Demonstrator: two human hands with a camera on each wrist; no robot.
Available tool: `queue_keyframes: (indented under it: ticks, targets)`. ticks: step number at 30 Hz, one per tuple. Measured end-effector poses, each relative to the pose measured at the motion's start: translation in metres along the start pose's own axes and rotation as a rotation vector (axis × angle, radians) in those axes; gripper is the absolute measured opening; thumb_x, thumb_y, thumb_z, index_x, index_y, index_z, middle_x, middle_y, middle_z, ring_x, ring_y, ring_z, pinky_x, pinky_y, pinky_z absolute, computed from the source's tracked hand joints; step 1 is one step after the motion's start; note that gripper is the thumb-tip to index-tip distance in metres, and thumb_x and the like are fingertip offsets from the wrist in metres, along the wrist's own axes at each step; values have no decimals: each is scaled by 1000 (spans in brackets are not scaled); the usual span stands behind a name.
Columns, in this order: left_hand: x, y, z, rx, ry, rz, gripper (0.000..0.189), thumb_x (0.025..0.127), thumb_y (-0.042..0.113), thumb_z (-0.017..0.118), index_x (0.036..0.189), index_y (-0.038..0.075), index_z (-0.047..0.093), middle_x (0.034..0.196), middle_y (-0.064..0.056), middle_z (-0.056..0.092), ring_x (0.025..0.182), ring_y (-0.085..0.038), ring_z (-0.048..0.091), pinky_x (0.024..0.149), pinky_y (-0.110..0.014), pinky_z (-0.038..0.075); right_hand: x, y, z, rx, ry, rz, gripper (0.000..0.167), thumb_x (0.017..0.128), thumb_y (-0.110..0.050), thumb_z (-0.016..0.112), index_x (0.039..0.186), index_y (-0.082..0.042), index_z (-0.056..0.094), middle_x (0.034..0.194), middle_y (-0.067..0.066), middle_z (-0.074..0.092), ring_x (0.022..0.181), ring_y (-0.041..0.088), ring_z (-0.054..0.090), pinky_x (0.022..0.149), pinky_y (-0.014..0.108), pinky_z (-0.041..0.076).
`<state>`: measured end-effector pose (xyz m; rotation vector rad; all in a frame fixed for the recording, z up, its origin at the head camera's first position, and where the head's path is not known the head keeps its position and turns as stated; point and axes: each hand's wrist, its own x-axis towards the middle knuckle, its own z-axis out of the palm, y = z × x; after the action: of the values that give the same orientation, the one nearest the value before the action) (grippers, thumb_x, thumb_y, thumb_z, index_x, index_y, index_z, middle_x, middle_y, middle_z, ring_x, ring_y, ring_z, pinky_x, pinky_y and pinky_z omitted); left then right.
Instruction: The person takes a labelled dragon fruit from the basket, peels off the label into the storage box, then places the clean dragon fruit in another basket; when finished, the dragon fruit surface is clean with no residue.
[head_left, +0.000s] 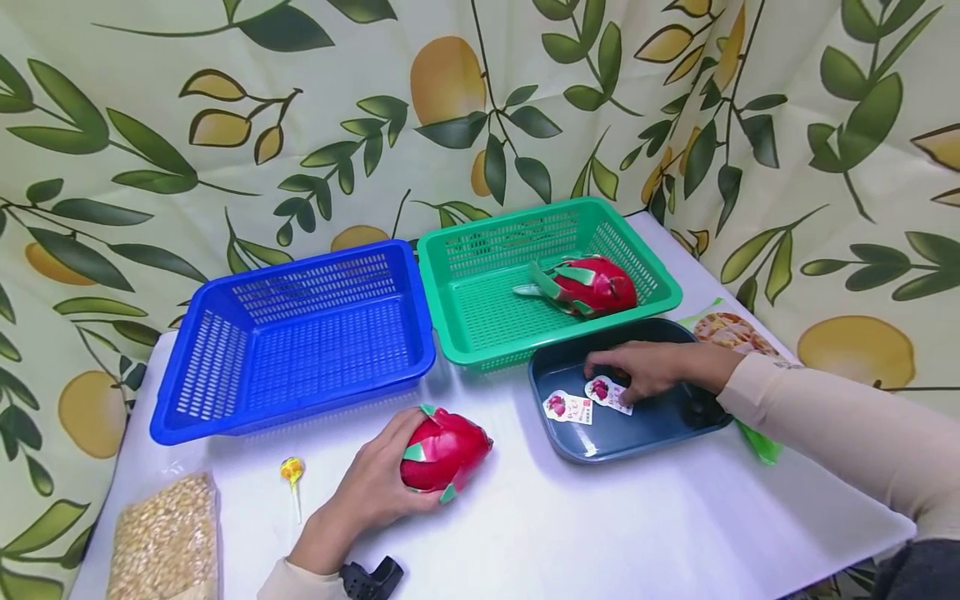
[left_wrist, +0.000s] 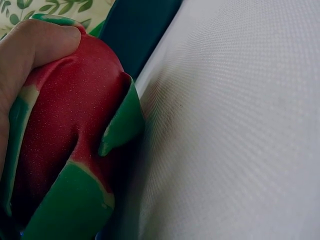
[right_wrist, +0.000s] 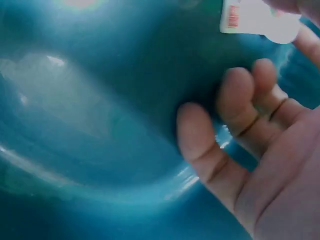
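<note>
My left hand grips a red dragon fruit with green scales, low over the white table at the front middle. In the left wrist view the thumb presses on the dragon fruit. My right hand reaches into a dark blue-grey tray, fingers bent. Its thumb and forefinger pinch a small white fruit-printed label; in the right wrist view the label sits between them, partly covered. Another such label lies in the tray to the left.
A blue basket stands back left. Beside it a green basket holds another dragon fruit. A lollipop and a bag of pale kernels lie front left. A green-edged package lies partly under the tray and right arm.
</note>
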<state>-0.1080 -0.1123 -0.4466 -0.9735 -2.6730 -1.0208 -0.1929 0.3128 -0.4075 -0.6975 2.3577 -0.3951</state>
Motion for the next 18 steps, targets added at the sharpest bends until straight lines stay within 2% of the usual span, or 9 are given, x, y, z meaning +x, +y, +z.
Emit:
queue_keyframes:
  ticks: [5,11,14,18]
  targets:
    - [-1,0,-1,5,-3,-6,90,58,43,89,134,16,50,133,2,50,104,-17,60,81,-38,55,-12,-12,-13,58,16,15,61,79,-21,81,130,-24,48,96,5,54,87,23,52,66,32,48]
    - [-2,0,-2,8,2,6,88,59,45,88,133,16,50,132,1,50,103,-18,60,80,-38,55,-45,-35,-44,170,61,-50,64,79,-26,81,134,-15,50,100,7,56,83,23,56,68,34,51]
    - [-2,0,-3,7,1,14,87,61,47,87,133,16,50,131,1,50,102,-18,60,79,-38,55,-63,-39,-59,202,152,-83,63,80,-27,79,134,-15,50,101,5,55,76,21,57,66,34,50]
    - [-2,0,-2,0,-9,4,87,61,47,87,134,17,49,132,2,50,103,-18,59,80,-38,55,-81,-30,-67,211,368,-127,56,81,-20,77,131,-13,53,106,7,54,77,23,54,61,31,48]
